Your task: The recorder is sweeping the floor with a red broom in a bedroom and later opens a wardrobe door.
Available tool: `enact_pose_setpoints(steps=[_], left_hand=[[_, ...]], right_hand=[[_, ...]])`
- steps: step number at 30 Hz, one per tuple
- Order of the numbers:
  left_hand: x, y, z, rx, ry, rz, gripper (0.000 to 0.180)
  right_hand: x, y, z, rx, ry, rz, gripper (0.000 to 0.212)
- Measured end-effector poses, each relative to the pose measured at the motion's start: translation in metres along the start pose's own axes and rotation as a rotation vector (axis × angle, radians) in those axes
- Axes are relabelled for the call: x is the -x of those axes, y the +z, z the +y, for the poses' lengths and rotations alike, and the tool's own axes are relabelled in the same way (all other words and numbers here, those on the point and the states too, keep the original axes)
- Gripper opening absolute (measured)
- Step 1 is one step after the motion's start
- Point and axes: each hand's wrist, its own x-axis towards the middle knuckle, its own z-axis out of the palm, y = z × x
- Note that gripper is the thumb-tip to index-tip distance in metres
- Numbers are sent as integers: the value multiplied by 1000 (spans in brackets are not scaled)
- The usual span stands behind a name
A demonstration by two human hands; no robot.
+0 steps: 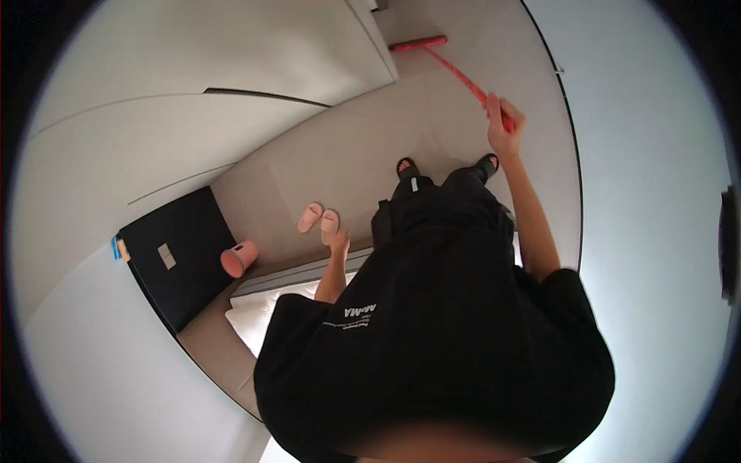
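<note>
My right hand [505,127] is closed around the end of the handle of a red broom [461,76]. The broom slants away to the far left, and its narrow, bar-shaped head [418,43] rests on the floor beside the corner of a white cabinet. Whether the head has bristles or a rubber edge is too small to tell. My left hand [340,242] hangs low at my left side with its fingers loosely extended, holding nothing. In the view it appears close to a pair of pale pink slippers [310,217] on the floor.
White cabinets [255,54] line the left side, and a pale wall [648,193] runs along the right. A pink bin [239,258] stands by a black panel-like piece [177,258]. Behind my left arm is a bed with a white mattress [251,320]. My feet wear black sandals [407,167].
</note>
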Motion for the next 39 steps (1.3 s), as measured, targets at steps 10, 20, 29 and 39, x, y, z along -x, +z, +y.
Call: enact_pose_setpoints(steps=[10,20,29,39], left_hand=[[-121,-128,447,235,956,27,91],[-107,-185,489,103,1036,-74,23],[-61,-254,375,754,866,652,19],[-52,-299,247,1104,262,1021,28]], right_hand=[[108,-139,-150,24,125,-138,31],[64,-140,-159,-195,-162,-413,24],[19,-35,-211,-155,-308,-909,30],[-272,-83,-218,-1183,-140,-1167,101]])
